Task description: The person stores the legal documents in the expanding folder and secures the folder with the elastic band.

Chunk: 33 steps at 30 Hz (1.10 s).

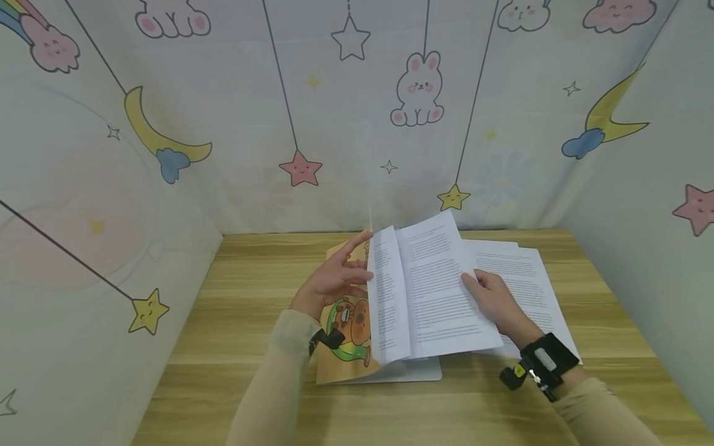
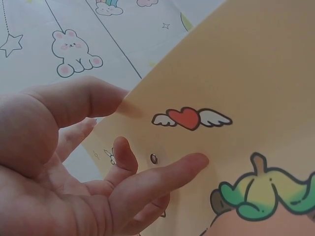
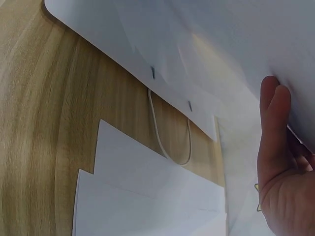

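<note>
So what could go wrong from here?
The held pages could slip or crease: the right hand pinches them at one edge. The folder cover might fall if the left hand, touching it, moves away. The cord loop could catch the other sheets beside it.

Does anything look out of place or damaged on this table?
Yes: the loose sheets at the right look uneven, their top edges stepped instead of flush. Near them, a pale cord sticks out in a loop. I see no spill or damage.
</note>
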Each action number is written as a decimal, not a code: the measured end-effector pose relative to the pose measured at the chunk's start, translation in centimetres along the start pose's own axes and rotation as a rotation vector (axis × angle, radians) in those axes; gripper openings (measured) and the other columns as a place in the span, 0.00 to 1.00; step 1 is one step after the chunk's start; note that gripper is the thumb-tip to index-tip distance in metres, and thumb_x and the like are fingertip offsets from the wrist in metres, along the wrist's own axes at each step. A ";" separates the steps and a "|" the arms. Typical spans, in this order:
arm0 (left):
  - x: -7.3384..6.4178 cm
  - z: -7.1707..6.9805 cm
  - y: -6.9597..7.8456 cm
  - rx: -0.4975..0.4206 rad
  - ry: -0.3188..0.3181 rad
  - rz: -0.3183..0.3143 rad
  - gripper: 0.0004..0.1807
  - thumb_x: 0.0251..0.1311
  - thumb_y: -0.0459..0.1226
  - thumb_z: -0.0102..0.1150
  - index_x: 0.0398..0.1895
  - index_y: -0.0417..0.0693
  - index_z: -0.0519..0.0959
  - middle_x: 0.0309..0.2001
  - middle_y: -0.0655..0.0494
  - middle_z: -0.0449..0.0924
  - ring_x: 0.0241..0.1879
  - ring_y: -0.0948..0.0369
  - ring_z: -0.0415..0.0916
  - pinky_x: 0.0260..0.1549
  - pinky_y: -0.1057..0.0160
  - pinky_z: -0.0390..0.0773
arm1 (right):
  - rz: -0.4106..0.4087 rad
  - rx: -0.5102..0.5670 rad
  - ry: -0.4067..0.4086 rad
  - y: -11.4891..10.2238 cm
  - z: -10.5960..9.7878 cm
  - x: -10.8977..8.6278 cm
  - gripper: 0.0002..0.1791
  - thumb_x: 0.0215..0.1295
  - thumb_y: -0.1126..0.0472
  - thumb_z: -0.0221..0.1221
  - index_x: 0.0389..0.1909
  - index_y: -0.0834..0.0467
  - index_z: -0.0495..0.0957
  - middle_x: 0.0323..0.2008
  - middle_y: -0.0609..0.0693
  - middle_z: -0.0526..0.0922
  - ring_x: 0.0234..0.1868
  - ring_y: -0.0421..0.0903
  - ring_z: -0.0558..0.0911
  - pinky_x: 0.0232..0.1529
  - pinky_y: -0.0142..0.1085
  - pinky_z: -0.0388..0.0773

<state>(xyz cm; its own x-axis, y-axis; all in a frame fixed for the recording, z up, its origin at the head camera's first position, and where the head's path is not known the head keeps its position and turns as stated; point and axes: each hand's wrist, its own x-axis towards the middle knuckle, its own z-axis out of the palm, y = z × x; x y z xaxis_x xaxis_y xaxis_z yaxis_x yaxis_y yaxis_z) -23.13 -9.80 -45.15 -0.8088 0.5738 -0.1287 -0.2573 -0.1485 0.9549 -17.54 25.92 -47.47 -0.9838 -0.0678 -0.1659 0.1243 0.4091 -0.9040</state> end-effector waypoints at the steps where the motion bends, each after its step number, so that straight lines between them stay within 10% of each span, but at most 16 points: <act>1: 0.0 0.0 0.0 -0.001 0.000 0.000 0.49 0.66 0.22 0.60 0.80 0.78 0.59 0.65 0.21 0.67 0.53 0.33 0.81 0.40 0.46 0.87 | -0.002 0.013 -0.004 0.0 0.0 0.0 0.31 0.85 0.46 0.45 0.74 0.65 0.68 0.50 0.62 0.86 0.36 0.48 0.89 0.33 0.39 0.86; 33: -0.1 0.1 0.1 -0.039 0.013 -0.032 0.48 0.67 0.21 0.58 0.77 0.79 0.58 0.66 0.19 0.66 0.50 0.36 0.81 0.39 0.48 0.87 | 0.065 0.034 -0.041 0.4 0.2 0.0 0.32 0.85 0.45 0.44 0.78 0.61 0.63 0.50 0.62 0.85 0.39 0.52 0.89 0.36 0.43 0.88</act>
<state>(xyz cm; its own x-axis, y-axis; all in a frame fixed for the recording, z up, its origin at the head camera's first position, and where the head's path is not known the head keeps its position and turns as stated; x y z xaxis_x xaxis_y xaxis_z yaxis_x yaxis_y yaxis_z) -23.00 -9.81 -45.02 -0.8065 0.5683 -0.1631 -0.3035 -0.1613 0.9391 -17.42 25.94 -47.88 -0.9674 -0.0795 -0.2403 0.1931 0.3824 -0.9036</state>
